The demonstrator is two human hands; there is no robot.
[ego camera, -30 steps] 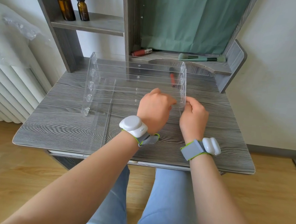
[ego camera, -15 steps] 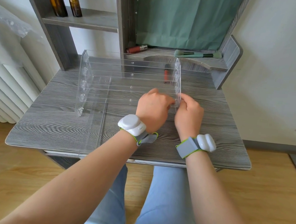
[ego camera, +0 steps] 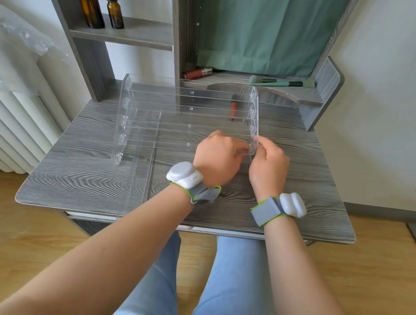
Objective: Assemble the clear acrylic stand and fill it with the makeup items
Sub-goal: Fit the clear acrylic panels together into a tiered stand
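Note:
The clear acrylic stand (ego camera: 154,116) stands on the grey wooden desk (ego camera: 77,169), with stepped side walls and several cross strips between them. My left hand (ego camera: 218,156) and my right hand (ego camera: 269,161) meet at the front of the stand's right side wall (ego camera: 255,126). Both pinch the acrylic there, the left from inside, the right from outside. A loose clear panel (ego camera: 138,175) lies flat toward the desk's front edge. A red lip pencil (ego camera: 233,108) lies behind the stand.
On the low back ledge lie a red lipstick tube (ego camera: 198,73) and green makeup brushes (ego camera: 281,82). Two amber dropper bottles (ego camera: 100,2) stand on the upper left shelf. A white radiator (ego camera: 7,126) with crumpled plastic wrap on top is at the left.
Both hands stay at the stand's front right corner. The head view has shifted a little; the stand has not visibly moved on the desk.

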